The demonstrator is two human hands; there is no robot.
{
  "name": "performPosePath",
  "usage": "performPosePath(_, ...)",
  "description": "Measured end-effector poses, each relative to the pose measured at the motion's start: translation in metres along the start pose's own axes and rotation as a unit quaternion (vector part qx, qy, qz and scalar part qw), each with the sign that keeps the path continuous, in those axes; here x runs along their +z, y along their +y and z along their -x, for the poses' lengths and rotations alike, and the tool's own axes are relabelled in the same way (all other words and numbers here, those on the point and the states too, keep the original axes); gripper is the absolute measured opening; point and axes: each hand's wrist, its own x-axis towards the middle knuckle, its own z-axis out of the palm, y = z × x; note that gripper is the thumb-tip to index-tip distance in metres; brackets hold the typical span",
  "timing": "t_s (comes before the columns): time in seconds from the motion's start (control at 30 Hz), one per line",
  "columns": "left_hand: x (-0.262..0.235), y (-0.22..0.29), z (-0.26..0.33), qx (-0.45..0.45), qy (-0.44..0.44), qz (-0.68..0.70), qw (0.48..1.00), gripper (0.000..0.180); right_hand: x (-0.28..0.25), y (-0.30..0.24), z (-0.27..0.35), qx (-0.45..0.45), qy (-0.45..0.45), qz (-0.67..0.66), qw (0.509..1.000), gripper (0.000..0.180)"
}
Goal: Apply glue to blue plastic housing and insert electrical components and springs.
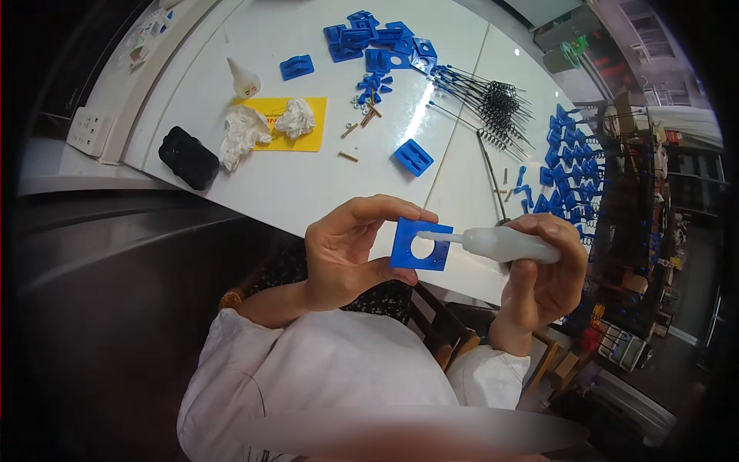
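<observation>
Between the thumb and fingers of my left hand (344,250) is a square blue plastic plate (439,257) with a round hole in it. My right hand (548,269) grips a white squeeze bottle (504,244), tipped on its side. Its thin nozzle points left and reaches the face of the plate beside the hole; whether it touches cannot be made out. Both hands are held up in front of the table's near edge. Just beyond them a blue plastic block with slots (414,158) lies on the white table (308,196).
Blue plates (354,38) are heaped at the back, near bolts (349,156) and wire springs with long ends (500,108). Crumpled tissues (295,118) lie on a yellow card (310,141), by another white bottle (244,80) and a black case (188,158). Blue assembled pieces (568,165) line the right side.
</observation>
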Motion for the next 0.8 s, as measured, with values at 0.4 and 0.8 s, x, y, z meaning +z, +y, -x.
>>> performPosePath(0.4, -0.011, 0.002, 0.005, -0.009, 0.027, -0.013, 1.000, 0.054, -0.009, 0.035, 0.012, 0.197, 0.088, -0.264, 0.940, 0.042)
performPosePath(0.8, -0.030, 0.011, 0.015, -0.022, 0.132, -0.043, 0.990, 0.054, 0.026, 0.103, -0.016, 0.257, 0.049, -0.129, 0.957, 0.038)
